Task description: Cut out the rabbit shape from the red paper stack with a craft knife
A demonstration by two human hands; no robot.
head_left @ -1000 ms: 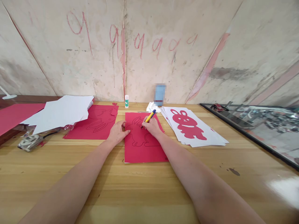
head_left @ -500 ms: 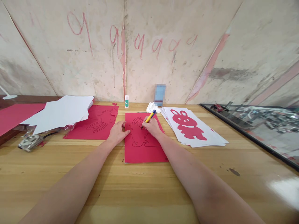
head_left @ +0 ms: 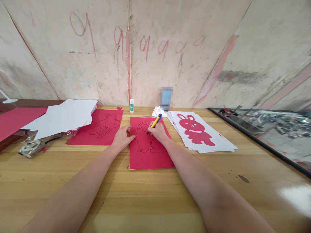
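Observation:
A sheet of red paper (head_left: 150, 161) with a black-outlined rabbit drawing lies flat in front of me. My right hand (head_left: 157, 132) is closed around a yellow pen (head_left: 156, 121) with a blue top end. Its dark tip meets the sheet at the rabbit's back, and the hand covers part of the outline. At the sheet's left edge rests my left hand (head_left: 122, 138), thumb on the paper and fingers apart, holding nothing.
Left of me lie another red sheet with a rabbit outline (head_left: 84, 137), white sheets (head_left: 65, 115) and a tape measure (head_left: 31, 148). A glue stick (head_left: 132, 106) stands by the wall. To the right, a red rabbit cutout (head_left: 194, 129) lies on white papers, near a black-edged panel (head_left: 267, 147).
Hardly anything differs. Both hands keep their places, the pen still in my right hand, its top end shifted very slightly left.

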